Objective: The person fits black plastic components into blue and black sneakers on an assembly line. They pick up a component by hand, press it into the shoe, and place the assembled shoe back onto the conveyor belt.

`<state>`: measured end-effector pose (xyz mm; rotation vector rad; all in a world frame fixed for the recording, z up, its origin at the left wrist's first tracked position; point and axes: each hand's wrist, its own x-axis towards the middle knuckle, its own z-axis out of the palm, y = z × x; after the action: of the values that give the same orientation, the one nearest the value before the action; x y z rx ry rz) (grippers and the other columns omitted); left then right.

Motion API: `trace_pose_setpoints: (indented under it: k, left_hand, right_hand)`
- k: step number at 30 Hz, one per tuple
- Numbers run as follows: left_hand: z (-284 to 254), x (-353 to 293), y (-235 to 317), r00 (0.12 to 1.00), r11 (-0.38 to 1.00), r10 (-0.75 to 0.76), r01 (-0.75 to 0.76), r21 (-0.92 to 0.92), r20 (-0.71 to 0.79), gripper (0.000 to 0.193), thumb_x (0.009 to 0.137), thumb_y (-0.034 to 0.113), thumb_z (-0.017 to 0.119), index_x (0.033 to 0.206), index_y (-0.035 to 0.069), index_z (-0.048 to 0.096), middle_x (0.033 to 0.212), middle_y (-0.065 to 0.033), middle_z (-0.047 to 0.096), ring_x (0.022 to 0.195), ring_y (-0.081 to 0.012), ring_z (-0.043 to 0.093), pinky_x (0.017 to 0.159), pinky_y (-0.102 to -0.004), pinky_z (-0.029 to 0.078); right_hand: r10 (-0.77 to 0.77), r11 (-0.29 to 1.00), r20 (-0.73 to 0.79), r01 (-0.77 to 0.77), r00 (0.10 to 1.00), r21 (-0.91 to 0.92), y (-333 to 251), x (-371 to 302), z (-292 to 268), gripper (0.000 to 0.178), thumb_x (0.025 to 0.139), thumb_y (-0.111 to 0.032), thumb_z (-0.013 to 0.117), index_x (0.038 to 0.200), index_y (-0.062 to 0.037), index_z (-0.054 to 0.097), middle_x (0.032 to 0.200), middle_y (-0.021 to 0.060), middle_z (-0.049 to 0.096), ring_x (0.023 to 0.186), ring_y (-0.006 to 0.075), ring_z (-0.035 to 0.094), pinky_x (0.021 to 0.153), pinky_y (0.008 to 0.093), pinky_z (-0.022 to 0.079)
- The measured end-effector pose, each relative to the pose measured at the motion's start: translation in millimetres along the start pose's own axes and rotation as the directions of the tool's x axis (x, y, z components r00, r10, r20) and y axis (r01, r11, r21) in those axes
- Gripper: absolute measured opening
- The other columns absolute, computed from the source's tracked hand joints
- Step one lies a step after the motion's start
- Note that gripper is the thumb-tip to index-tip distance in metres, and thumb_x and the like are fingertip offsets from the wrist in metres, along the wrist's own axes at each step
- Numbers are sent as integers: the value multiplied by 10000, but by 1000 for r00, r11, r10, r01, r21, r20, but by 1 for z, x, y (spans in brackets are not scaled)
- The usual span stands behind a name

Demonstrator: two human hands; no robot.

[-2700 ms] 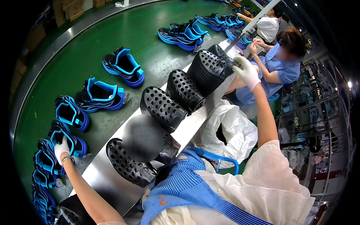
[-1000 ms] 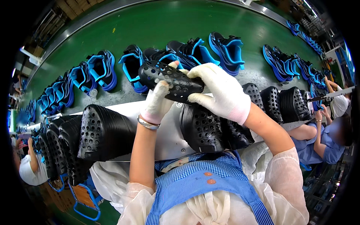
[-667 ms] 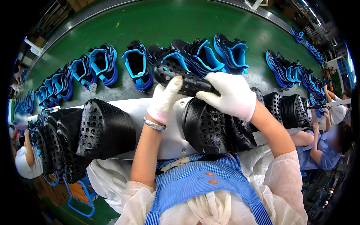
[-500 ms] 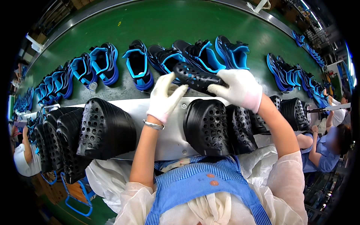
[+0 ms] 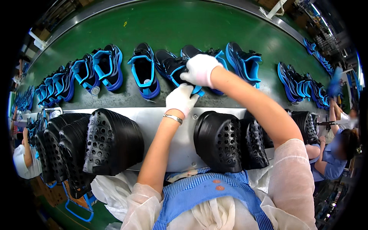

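A black and blue sneaker (image 5: 168, 61) lies on the green surface in front of me, toe pointing away. My right hand (image 5: 201, 71), in a white glove, is over its opening with the fingers curled down. Whatever these fingers hold is hidden. My left hand (image 5: 180, 100), also gloved, is closed at the sneaker's heel end, its fingertips just under the right hand. The black perforated shoe insert cannot be seen in my hands now. A second sneaker (image 5: 143, 71) stands to the left, another (image 5: 243, 63) to the right.
Stacks of black perforated inserts (image 5: 113, 142) stand on the metal ledge (image 5: 172, 153) at my left, with more stacks (image 5: 218, 142) at my right. Rows of sneakers (image 5: 105, 67) line the green belt (image 5: 161, 23). A co-worker in blue (image 5: 337, 153) sits at far right.
My right hand has moved left and down over the sneaker's opening, and the perforated insert it held has gone out of sight. My left hand has shifted right to the heel and closed.
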<state>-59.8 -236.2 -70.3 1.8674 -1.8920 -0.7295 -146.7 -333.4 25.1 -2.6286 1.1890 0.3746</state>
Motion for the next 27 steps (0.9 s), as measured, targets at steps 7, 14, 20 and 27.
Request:
trace_pose_setpoints:
  k: [7,14,20,27]
  left_hand:
    - [6,23,-12,980,997,-40,27,74,194,381,827,442,639,918,80,718,921,-174,690,865,-333,664,779,-424,537]
    - [-5,37,9,944,972,-183,131,196,273,405,811,487,632,916,106,722,938,-154,695,875,-320,672,791,-405,542]
    - [-4,27,10,960,982,-153,122,142,236,392,805,466,617,937,112,720,960,-170,687,907,-341,659,806,-415,534]
    - [-7,33,13,932,962,-217,154,227,290,417,804,511,610,941,135,727,942,-157,687,891,-339,657,782,-413,536]
  right_hand:
    - [30,999,84,-29,996,-15,-7,28,39,304,847,-288,568,934,-37,718,935,197,689,884,353,669,797,413,538]
    - [20,997,-68,-15,997,73,-6,47,38,234,848,-153,549,992,-41,696,987,210,680,916,361,667,794,407,543]
    - [1,997,-16,-3,1000,-80,-11,29,29,225,847,-128,553,997,-54,703,1025,181,690,946,334,675,800,408,543]
    - [-1,1000,22,0,1000,12,-4,32,30,229,859,-157,545,995,-61,701,1010,173,692,926,335,677,802,415,546]
